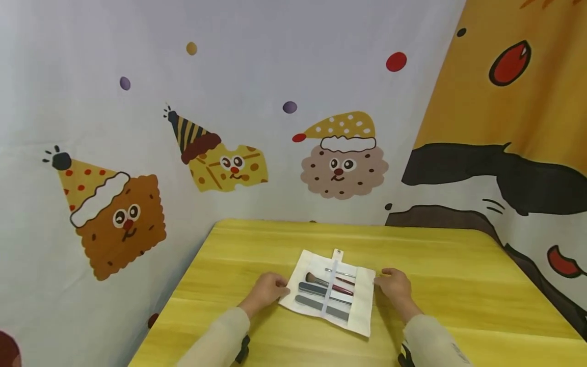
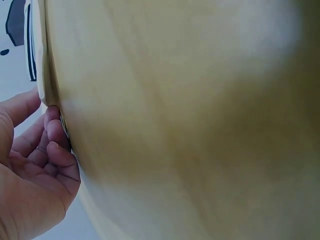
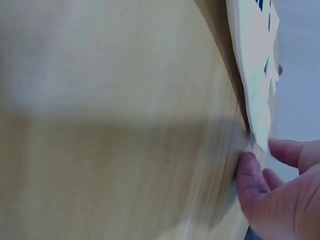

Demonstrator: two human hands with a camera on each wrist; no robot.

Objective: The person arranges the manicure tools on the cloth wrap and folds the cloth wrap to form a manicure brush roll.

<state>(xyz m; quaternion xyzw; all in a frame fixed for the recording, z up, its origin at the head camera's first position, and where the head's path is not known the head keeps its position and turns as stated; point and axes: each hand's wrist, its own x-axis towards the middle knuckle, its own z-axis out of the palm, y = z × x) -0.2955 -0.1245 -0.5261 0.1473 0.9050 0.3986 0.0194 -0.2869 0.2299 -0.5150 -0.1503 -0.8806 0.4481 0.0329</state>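
Note:
An unrolled white fabric tool roll (image 1: 364, 300) lies on the yellow table, its snap tab (image 1: 338, 253) pointing away from me. Under its translucent strap (image 1: 328, 295) sit several slim tools: a soft-headed brush (image 1: 314, 278), a dark flat-handled tool (image 1: 313, 289), a grey file-like strip (image 1: 308, 303) and red-handled pieces (image 1: 341, 290). My left hand (image 1: 267, 291) pinches the roll's left edge between thumb and fingers. At the opposite edge, the thumb and fingertips of my right hand (image 1: 395, 286) hold the border near a corner, seen also in the right wrist view.
The yellow table (image 1: 458, 285) extends beyond and to both sides of the roll. Behind it hangs a white cloth (image 1: 257, 66) printed with cartoon cookies and cheese. Another part of the print, in orange and black (image 1: 495, 163), covers the right side.

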